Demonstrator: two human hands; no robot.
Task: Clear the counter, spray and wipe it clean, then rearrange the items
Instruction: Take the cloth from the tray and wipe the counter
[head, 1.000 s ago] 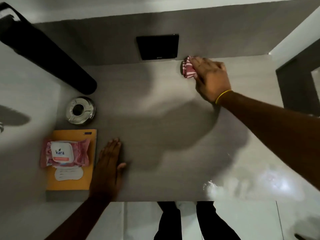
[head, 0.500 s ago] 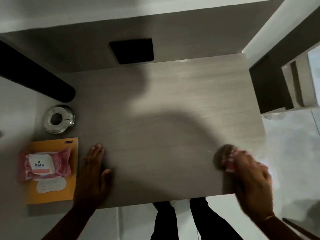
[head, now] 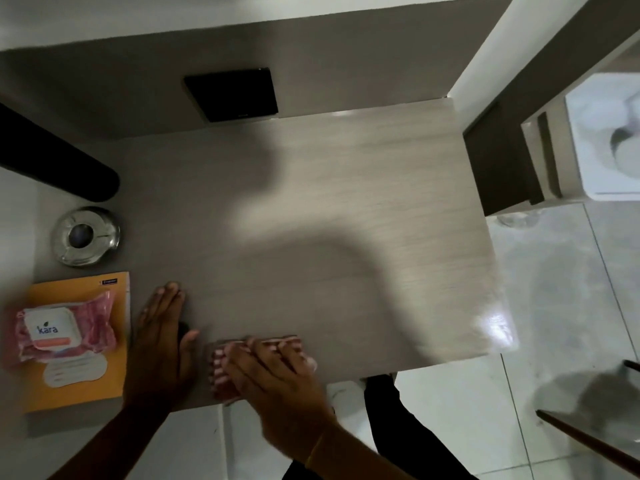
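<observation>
So | my right hand (head: 277, 379) pressing cloth (head: 221, 372) flat on counter (head: 346, 220) near edge | left hand (head: 161, 344) flat, fingers spread, empty

The right hand (head: 277, 379) is smeared with motion blur, fingers hard to separate, and it covers most of the pink striped cloth (head: 220, 375), so only the left part and a thin strip above the fingers show. Both forearms run off the bottom edge. The black cylinder (head: 59, 161) is cut by the left edge. The wipes pack (head: 62, 330) hides the middle of the orange notebook (head: 76, 393), and the print on the notebook's white label is too small to read. The white bin (head: 606, 133) runs off the right edge.
</observation>
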